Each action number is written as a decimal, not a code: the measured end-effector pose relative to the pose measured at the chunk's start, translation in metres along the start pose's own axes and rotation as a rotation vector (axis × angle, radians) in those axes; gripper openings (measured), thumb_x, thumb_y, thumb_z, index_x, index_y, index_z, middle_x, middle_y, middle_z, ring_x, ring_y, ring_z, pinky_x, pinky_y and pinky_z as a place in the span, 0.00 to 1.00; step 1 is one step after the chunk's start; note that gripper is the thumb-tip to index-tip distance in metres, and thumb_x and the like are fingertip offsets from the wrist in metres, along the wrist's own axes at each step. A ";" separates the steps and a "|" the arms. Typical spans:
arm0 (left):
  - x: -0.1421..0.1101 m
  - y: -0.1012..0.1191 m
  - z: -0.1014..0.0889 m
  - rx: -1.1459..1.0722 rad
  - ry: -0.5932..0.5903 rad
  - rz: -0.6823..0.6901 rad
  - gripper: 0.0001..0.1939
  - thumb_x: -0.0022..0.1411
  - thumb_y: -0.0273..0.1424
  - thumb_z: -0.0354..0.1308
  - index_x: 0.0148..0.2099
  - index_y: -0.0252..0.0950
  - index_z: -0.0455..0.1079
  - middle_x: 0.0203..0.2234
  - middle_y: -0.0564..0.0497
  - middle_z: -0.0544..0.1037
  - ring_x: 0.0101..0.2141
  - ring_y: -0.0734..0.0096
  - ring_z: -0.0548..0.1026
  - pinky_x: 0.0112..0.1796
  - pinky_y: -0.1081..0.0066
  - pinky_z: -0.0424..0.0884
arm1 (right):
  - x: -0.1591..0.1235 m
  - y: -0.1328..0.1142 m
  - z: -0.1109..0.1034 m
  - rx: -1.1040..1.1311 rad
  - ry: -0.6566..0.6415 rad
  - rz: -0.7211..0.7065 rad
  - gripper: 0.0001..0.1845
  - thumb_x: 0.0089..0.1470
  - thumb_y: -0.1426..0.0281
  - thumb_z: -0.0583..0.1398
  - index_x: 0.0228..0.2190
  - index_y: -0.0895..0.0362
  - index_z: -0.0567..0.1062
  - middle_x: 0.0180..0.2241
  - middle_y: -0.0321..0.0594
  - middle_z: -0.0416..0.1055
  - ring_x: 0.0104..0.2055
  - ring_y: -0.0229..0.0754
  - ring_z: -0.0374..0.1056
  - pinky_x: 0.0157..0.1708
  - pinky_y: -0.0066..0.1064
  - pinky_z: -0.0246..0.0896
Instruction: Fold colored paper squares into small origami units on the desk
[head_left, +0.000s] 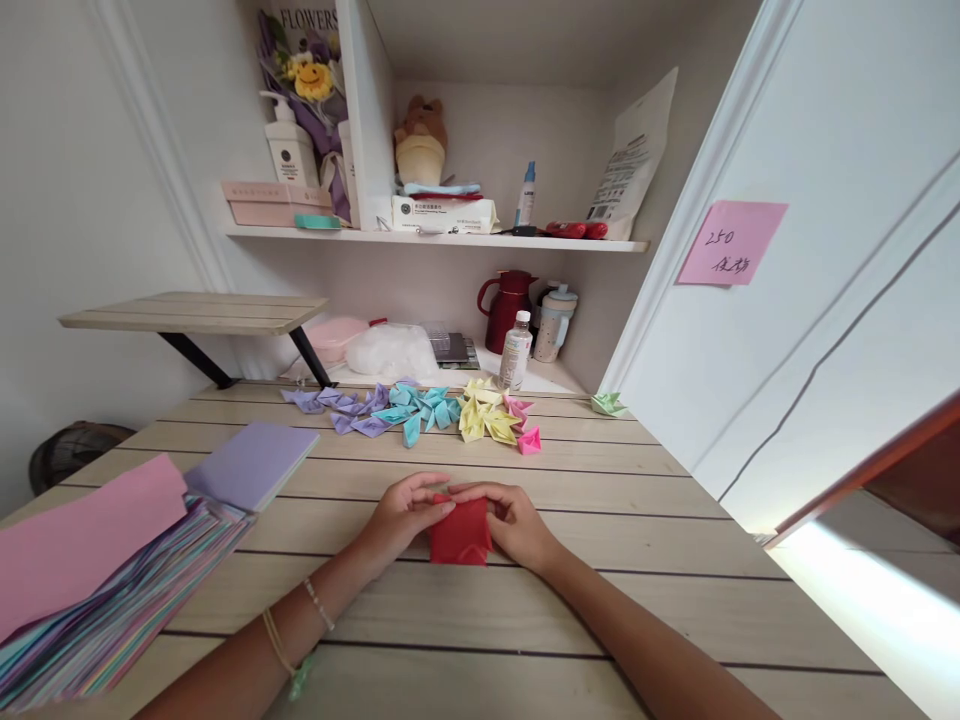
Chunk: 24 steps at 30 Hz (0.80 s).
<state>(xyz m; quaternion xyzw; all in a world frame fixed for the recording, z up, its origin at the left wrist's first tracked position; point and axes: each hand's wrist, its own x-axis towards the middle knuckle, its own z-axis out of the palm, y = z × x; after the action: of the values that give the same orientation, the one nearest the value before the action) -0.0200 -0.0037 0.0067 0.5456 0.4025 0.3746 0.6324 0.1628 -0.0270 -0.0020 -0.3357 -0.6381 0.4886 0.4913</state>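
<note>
Fingers of the left hand (409,512) and right hand (517,522) are pinching red paper (459,532) by its top edge, apparently shaping a fold. It is sitting on or just above the table (420,670); the next move is probably calling for firm creasing.

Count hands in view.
2: the left hand at the upper left of the red paper, the right hand at its upper right. Some fingers are partly hidden; no other hands show.
</note>
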 end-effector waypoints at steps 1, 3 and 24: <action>0.000 0.000 0.000 0.001 0.012 0.008 0.26 0.46 0.32 0.64 0.48 0.33 0.66 0.31 0.46 0.78 0.30 0.69 0.75 0.31 0.74 0.68 | 0.000 -0.001 -0.001 0.047 -0.013 0.034 0.13 0.46 0.70 0.57 0.34 0.54 0.78 0.37 0.41 0.74 0.40 0.44 0.69 0.43 0.38 0.63; 0.000 -0.001 -0.001 -0.002 0.025 0.020 0.27 0.46 0.32 0.64 0.50 0.33 0.64 0.31 0.46 0.78 0.30 0.69 0.75 0.30 0.74 0.68 | 0.000 0.000 -0.003 0.129 -0.026 0.113 0.15 0.50 0.66 0.53 0.33 0.56 0.78 0.32 0.42 0.75 0.35 0.43 0.70 0.37 0.36 0.64; 0.002 0.000 -0.005 0.020 0.186 0.137 0.17 0.46 0.41 0.62 0.33 0.32 0.71 0.27 0.47 0.78 0.28 0.68 0.74 0.27 0.74 0.67 | 0.004 0.012 -0.004 0.245 0.067 0.185 0.18 0.37 0.65 0.67 0.34 0.57 0.75 0.26 0.37 0.74 0.30 0.39 0.69 0.33 0.32 0.63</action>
<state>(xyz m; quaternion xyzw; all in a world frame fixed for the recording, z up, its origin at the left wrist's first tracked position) -0.0236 0.0000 0.0064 0.5409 0.4249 0.4622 0.5598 0.1643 -0.0185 -0.0122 -0.3467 -0.5233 0.5947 0.5023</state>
